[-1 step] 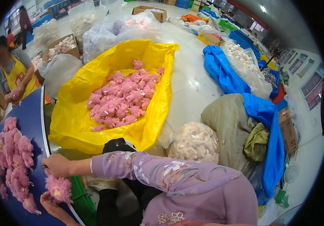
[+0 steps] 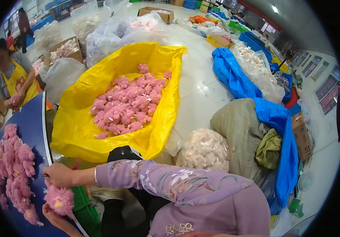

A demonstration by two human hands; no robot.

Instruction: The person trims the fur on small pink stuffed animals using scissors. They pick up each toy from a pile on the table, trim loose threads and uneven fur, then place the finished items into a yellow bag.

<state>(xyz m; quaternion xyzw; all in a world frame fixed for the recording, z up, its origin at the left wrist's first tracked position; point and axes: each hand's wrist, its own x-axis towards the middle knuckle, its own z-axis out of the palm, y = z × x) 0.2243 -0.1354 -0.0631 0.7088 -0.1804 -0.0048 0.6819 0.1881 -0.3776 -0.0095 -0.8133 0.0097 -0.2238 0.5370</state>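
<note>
At table edge, both hands seemingly hold pink plush toy (image 2: 59, 200).

I see the big bag (image 2: 75, 130) holding plush toys (image 2: 128, 104). Left of the bag is the table (image 2: 31, 122); right of it, sacks (image 2: 241, 130); behind it, boxes (image 2: 156, 14).

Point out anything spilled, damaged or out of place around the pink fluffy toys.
Nothing stands out. The pink toys lie inside the yellow bag, more rest on the blue table, and the left hand holds one toy.
</note>
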